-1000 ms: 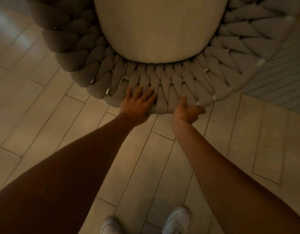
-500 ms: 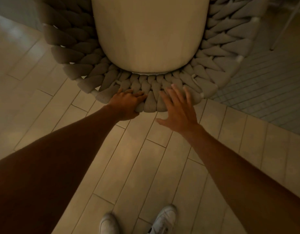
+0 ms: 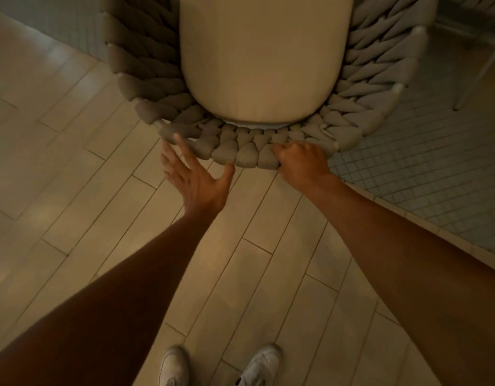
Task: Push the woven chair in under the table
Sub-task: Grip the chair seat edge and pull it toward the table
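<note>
The woven chair (image 3: 240, 151) fills the upper middle, its thick grey braided backrest curving around a cream seat cushion (image 3: 263, 57). My right hand (image 3: 302, 160) is curled over the top edge of the backrest, right of its middle, gripping the weave. My left hand (image 3: 193, 176) is open with fingers spread, just below the backrest's left part; its fingertips and thumb touch or nearly touch the weave. The table is not in view.
Pale wood-look floor planks (image 3: 101, 204) run diagonally under me. A patch of small grey mosaic tiles (image 3: 424, 174) lies at right. A thin white leg (image 3: 474, 79) of other furniture stands at upper right. My white shoes (image 3: 173, 366) show at the bottom.
The chair has slid farther away and to the right. My right hand went from flat and open to gripping the backrest; my left hand let go and opened with fingers spread.
</note>
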